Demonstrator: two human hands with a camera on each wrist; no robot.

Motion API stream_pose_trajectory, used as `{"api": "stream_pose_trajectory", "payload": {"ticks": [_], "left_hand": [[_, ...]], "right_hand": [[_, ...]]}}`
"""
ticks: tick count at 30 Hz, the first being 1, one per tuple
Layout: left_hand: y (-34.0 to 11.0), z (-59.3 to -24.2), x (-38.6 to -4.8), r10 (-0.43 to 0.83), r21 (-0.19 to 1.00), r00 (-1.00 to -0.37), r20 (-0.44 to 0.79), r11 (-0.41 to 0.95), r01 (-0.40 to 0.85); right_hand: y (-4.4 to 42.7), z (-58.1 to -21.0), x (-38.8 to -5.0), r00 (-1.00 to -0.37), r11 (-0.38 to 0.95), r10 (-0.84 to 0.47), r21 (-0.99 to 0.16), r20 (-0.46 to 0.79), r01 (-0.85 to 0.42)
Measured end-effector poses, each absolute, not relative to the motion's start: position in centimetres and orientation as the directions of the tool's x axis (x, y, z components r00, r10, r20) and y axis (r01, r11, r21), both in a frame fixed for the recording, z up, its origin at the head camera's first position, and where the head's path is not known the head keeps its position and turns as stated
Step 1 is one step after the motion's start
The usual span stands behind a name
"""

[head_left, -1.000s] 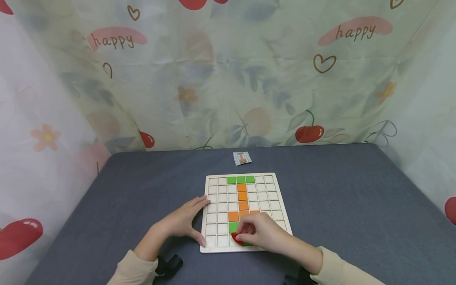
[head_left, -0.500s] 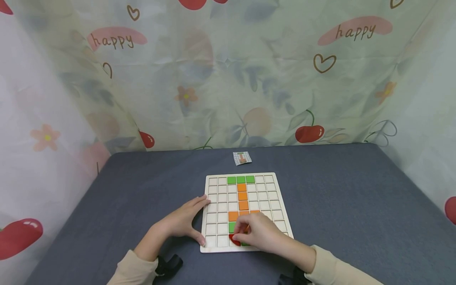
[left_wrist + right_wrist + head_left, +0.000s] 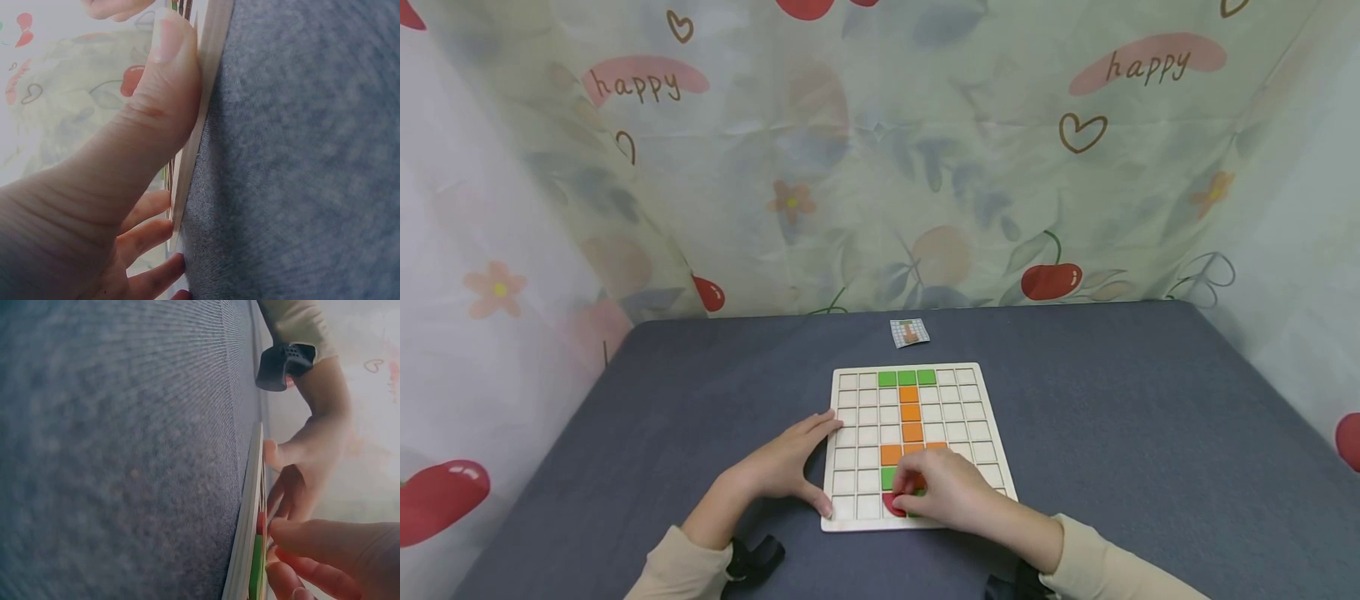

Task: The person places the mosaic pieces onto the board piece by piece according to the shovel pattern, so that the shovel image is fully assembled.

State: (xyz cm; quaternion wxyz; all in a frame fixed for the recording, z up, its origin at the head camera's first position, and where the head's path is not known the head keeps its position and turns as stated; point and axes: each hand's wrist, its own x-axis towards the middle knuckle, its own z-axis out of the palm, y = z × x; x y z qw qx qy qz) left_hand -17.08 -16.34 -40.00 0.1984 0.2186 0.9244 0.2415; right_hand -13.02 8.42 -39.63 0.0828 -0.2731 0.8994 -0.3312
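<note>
A pale wooden grid board [image 3: 958,436] lies on the table, with green tiles [image 3: 907,378] along its far row and orange tiles [image 3: 911,412] running down its middle column. My left hand [image 3: 786,460] braces the board's left edge, thumb near the front corner and fingers spread farther back. At the front row my right hand [image 3: 953,490] has thumb and curled fingers on a red tile with a rounded edge [image 3: 892,503]. In the right wrist view this red tile [image 3: 260,521] sits low in the board beside a green tile [image 3: 255,565]. My right hand hides several nearby cells.
A small printed card [image 3: 910,332] with a grid picture lies behind the board. Dark blue cloth covers the table [image 3: 1097,400]. A patterned curtain [image 3: 880,167] hangs along the back. Each wrist wears a black camera mount [image 3: 757,561].
My right hand has shifted slightly left with the red tile, which went from tilted to lying flatter in the front-row cell. My left hand has stayed put.
</note>
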Motion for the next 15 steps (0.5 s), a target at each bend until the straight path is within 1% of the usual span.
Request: {"api": "stream_pose_trajectory", "payload": {"ticks": [8,15], "left_hand": [[-16.28,-39.91,-17.04,0.505,0.538,-0.822,-0.263,0.784,0.309],[-16.25,-39.95,-17.02,0.505,0.533,-0.821,-0.266,0.787,0.311]], "right_hand": [[8.47,-39.66,-12.94,-0.842,0.672,-0.539,-0.599,0.009,-0.436],[8.93,-39.37,-13.15,-0.840,0.663,-0.542,-0.602,0.025,-0.446]]}}
